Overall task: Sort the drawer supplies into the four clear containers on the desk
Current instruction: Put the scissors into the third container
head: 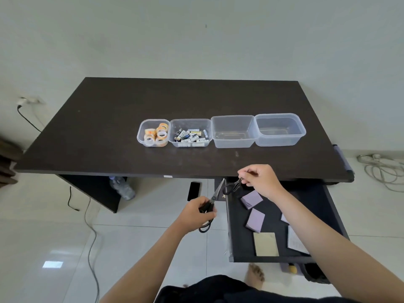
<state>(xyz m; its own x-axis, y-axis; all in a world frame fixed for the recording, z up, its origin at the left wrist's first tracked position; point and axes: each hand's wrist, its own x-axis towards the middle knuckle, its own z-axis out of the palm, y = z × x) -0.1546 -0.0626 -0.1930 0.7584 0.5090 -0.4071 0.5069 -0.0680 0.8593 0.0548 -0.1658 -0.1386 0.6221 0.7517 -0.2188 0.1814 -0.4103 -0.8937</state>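
Person sorting drawer supplies at a dark desk [105, 127].

Mid-frame, four clear containers [233, 132]; two right ones empty, directly above both hands. Open drawer [306, 193] lower right. Left hand [196, 213] grips scissors [215, 196], blades pointing upward; right hand [261, 180] pinches smaller scissors [232, 187].

Under the desk — a plastic bottle [122, 188], a black phone [194, 190], cables [381, 169] on floor.
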